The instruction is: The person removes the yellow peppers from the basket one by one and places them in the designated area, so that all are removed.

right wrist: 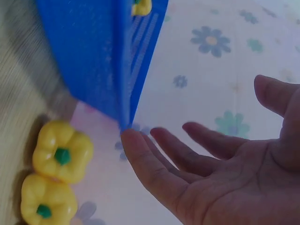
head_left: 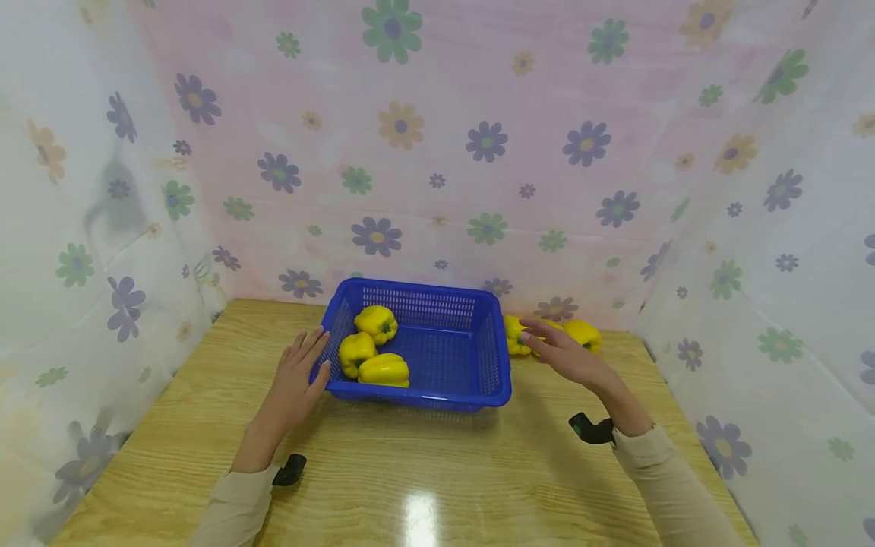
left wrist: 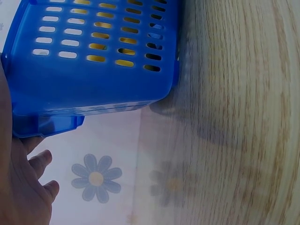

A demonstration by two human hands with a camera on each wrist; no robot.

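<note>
A blue plastic basket [head_left: 437, 399] holds three yellow bell peppers [head_left: 383, 370] at its left side. My left hand [head_left: 295, 384] rests at the basket's left rim, its fingers extended along the edge. From the left wrist, the fingers [left wrist: 40, 161] show beside the rim's lip, and yellow shows through the slots. Beyond the basket's right side, my right hand [head_left: 570, 357] hovers with spread, relaxed fingers and nothing in them. It partly covers a row of yellow bell peppers [head_left: 583, 334] on the table. Two of these peppers [right wrist: 63, 152], with green stems, appear below the basket in the right wrist view.
The wooden table [head_left: 410, 471] carries everything. A flowered curtain [head_left: 437, 152] stands close behind the basket and along both sides. Each wrist wears a small black camera mount [head_left: 591, 429].
</note>
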